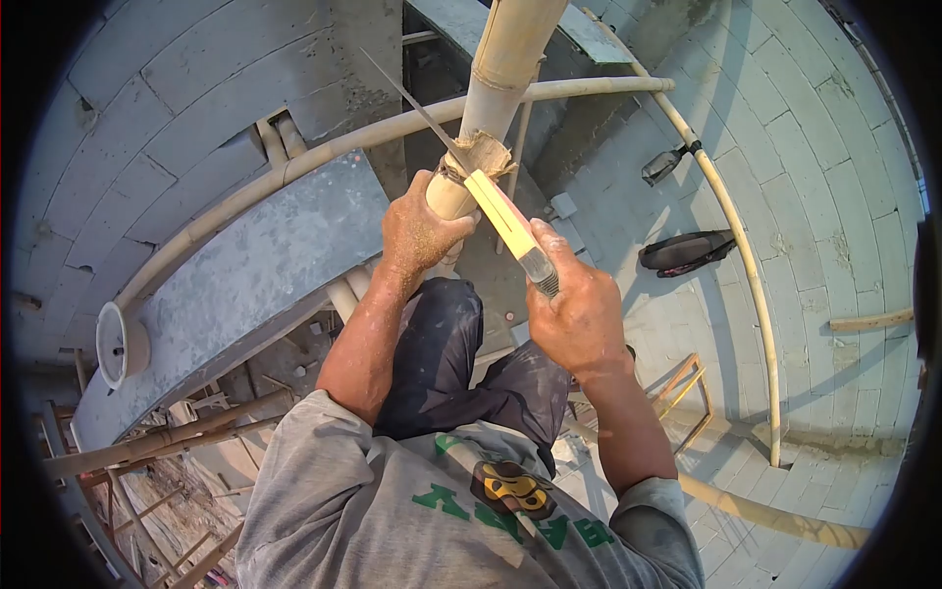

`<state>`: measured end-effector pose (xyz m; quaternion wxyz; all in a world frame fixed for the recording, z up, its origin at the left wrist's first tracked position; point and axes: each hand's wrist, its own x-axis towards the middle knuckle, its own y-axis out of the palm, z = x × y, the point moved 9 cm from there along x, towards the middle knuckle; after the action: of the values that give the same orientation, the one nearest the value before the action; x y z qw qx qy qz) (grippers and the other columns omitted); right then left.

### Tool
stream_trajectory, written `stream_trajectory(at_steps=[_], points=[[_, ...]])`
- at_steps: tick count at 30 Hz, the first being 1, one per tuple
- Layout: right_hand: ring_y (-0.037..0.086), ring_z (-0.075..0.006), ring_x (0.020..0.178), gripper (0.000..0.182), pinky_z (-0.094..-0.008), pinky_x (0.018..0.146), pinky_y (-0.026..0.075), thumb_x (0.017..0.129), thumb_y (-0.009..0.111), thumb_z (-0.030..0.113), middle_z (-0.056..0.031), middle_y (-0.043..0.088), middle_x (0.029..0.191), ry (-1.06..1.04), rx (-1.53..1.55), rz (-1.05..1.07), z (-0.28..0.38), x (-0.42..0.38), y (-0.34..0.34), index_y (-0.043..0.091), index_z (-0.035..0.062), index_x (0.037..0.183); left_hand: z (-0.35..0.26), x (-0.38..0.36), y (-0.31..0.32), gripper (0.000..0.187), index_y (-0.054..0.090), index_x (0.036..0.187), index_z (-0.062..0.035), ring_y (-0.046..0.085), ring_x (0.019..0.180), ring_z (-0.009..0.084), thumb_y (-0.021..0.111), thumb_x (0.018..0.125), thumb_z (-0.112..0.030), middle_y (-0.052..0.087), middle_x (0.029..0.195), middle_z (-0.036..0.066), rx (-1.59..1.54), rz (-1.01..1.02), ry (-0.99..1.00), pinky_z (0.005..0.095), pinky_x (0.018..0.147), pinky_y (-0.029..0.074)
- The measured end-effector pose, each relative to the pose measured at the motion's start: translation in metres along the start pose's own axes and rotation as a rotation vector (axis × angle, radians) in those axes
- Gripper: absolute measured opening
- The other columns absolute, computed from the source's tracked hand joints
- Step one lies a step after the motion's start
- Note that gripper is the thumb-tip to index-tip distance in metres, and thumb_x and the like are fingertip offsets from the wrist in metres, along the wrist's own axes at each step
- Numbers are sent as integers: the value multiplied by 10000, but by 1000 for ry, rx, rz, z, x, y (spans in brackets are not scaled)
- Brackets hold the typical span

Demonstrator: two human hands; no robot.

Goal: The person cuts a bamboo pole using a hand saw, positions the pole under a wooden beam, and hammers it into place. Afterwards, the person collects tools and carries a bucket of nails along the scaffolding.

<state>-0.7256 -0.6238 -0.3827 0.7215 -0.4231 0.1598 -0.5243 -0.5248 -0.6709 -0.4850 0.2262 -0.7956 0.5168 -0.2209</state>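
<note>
A thick bamboo pole (505, 74) comes down from the top of the view to a ragged, splintered cut. Just below that cut, my left hand (420, 231) is wrapped round the lower length of bamboo (449, 199); sawdust clings to the hand and wrist. My right hand (579, 312) grips the dark end of a handsaw's yellow handle (503, 216). The thin saw blade (417, 106) reaches up and left, crossing the bamboo at the cut, its base close beside my left thumb.
A grey board (260, 265) lies at left, with a white bucket (123, 344) at its end. Bamboo rails (392, 128) surround me. A black bag (687, 252) and a bottle (661, 167) hang near the right pole (731, 201), before a block wall (814, 167).
</note>
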Motion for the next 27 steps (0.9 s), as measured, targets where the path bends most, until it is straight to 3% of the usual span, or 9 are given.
stream_trajectory(at_steps=[11,14,16,19,21,24,26,27], points=[[683,-428,774,605,-471,706,544,769,671,57,-242,686,860,7,-69,38,-3,9,4,530,42,1358,-2,0,-1,595,582,1056,-78,703,857,375,818,602,-382,708,903,192,5,-10,8,449,767,538],[706,-402,788,579,-447,723,552,794,649,57,-234,704,916,123,81,-25,-34,-48,-15,539,31,1361,2,1,2,597,581,1056,-81,706,855,364,820,603,-388,709,901,184,-45,29,-22,444,767,539],[732,-348,853,544,-398,756,562,822,618,29,-224,715,1019,94,158,-47,-69,-124,-27,547,4,1361,3,4,5,602,581,1063,-85,706,854,362,822,605,-392,708,904,180,-45,25,16,448,766,537],[727,-305,971,513,-345,831,555,838,608,-3,-222,702,1116,124,62,-17,-56,-156,-55,555,-26,1348,7,0,10,613,579,1076,-88,705,856,362,824,607,-398,708,910,176,-42,52,-19,455,765,535],[715,-310,1022,509,-332,870,547,843,614,-6,-229,693,1143,224,167,33,-59,-148,-59,551,-35,1347,2,3,11,622,578,1085,-88,704,857,363,825,608,-403,707,913,176,-25,48,-19,460,766,533],[715,-326,1014,522,-343,862,552,828,642,-5,-229,697,1129,95,343,-77,-43,-106,-47,556,-28,1343,3,-1,6,636,574,1099,-87,703,865,365,825,611,-410,707,918,180,22,16,-23,464,774,533],[708,-352,1012,540,-361,842,556,809,663,-15,-240,690,1130,-100,186,-165,-20,-59,-37,563,-7,1339,2,1,8,644,573,1108,-89,702,877,366,823,612,-415,709,927,182,23,37,-31,464,787,533],[703,-369,995,551,-375,828,558,798,668,-12,-249,686,1118,-86,182,-153,-20,-40,-25,564,7,1338,2,1,10,646,573,1113,-92,701,885,366,822,612,-416,710,934,181,18,40,-19,463,793,533]])
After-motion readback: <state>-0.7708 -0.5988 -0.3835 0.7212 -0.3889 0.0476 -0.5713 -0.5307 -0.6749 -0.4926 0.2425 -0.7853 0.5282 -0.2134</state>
